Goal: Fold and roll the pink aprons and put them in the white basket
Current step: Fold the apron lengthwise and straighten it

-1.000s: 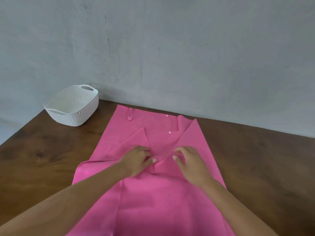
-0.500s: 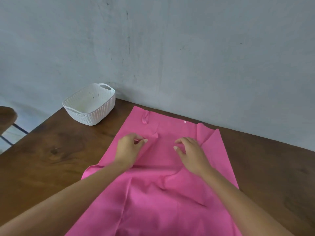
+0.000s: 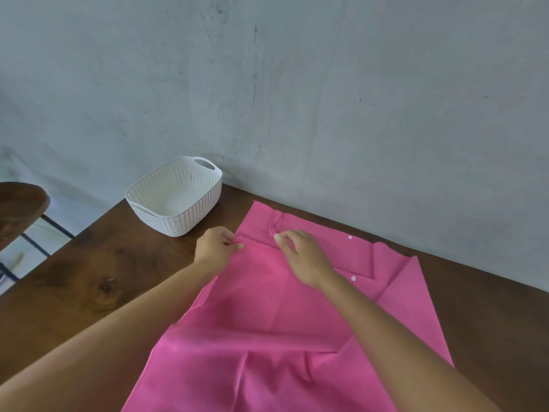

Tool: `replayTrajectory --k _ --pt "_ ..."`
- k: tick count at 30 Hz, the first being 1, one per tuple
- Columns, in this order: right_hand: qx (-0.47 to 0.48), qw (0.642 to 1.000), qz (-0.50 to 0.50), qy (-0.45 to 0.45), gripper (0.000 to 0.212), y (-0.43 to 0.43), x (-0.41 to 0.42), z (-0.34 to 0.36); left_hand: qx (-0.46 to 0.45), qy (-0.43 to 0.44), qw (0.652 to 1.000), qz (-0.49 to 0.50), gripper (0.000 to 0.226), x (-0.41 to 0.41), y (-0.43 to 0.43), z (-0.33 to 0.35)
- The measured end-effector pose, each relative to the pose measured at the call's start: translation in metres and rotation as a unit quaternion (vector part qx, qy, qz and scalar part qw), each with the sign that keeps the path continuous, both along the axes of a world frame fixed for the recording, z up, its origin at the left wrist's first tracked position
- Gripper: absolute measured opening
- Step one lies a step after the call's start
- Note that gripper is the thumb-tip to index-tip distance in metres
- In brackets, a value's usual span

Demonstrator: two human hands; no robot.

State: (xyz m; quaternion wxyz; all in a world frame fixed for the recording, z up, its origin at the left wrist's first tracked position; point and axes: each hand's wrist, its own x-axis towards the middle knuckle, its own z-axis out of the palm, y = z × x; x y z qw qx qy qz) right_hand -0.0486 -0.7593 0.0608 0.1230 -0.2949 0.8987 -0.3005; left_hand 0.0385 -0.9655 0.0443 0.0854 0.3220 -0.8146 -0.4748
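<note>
A pink apron (image 3: 285, 316) lies spread on the brown wooden table (image 3: 89, 286), reaching from the wall towards me. My left hand (image 3: 215, 248) pinches a fold of the apron at its far left edge. My right hand (image 3: 303, 254) pinches the same fold a little to the right, near a pink strap. A folded flap with white snap buttons lies to the right of my right hand. The white basket (image 3: 178, 197) stands with nothing in it at the table's far left corner, just beyond my left hand.
A grey wall (image 3: 297, 99) runs along the table's far edge. Left of the table, a dark wooden stool (image 3: 17, 209) with thin metal legs stands over a light floor.
Both hands have carried the fold of pink cloth away from the apron's middle to its far end by the wall. The view has swung left, bringing the stool into sight.
</note>
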Motion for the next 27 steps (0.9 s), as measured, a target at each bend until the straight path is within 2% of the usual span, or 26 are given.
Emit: replayTrajectory --k 3,4,6,9,10,13,15,23,25,27 --pt "0.036 0.999 0.024 -0.004 0.082 -0.016 -0.009 -0.007 -0.025 0.000 0.999 -0.026 0.012 -0.014 -0.006 -0.003" --pt "0.051 0.998 0.028 -0.004 0.083 -0.021 -0.013 -0.011 -0.028 0.000 0.999 -0.033 0.012 -0.019 -0.007 -0.003" --pt "0.075 0.997 0.029 -0.009 0.072 -0.026 -0.020 -0.018 -0.036 0.002 0.998 -0.041 0.011 -0.030 -0.007 -0.003" --pt "0.072 0.997 0.030 0.000 0.084 -0.031 -0.028 -0.023 -0.047 0.009 0.998 -0.042 0.010 -0.044 -0.007 -0.005" --pt "0.067 0.997 0.033 0.005 0.082 -0.032 -0.030 -0.024 -0.051 0.010 0.998 -0.044 0.009 -0.048 -0.007 -0.005" --pt "0.051 0.998 0.030 0.013 0.062 -0.033 -0.037 -0.023 -0.064 0.004 0.996 -0.056 0.009 -0.059 -0.009 -0.007" --pt "0.057 0.998 0.040 0.006 0.058 -0.034 -0.040 -0.023 -0.071 0.000 0.995 -0.066 0.009 -0.063 -0.011 -0.008" --pt "0.142 0.986 0.056 0.072 0.067 -0.041 -0.038 -0.030 -0.082 0.023 0.992 -0.097 0.011 -0.060 -0.018 -0.011" --pt "0.126 0.989 0.047 0.069 0.070 -0.040 -0.039 -0.031 -0.086 0.038 0.991 -0.099 0.013 -0.062 -0.019 -0.011" --pt "0.067 0.996 0.022 0.054 0.069 -0.036 -0.039 -0.028 -0.088 0.058 0.990 -0.091 0.015 -0.067 -0.019 -0.010"
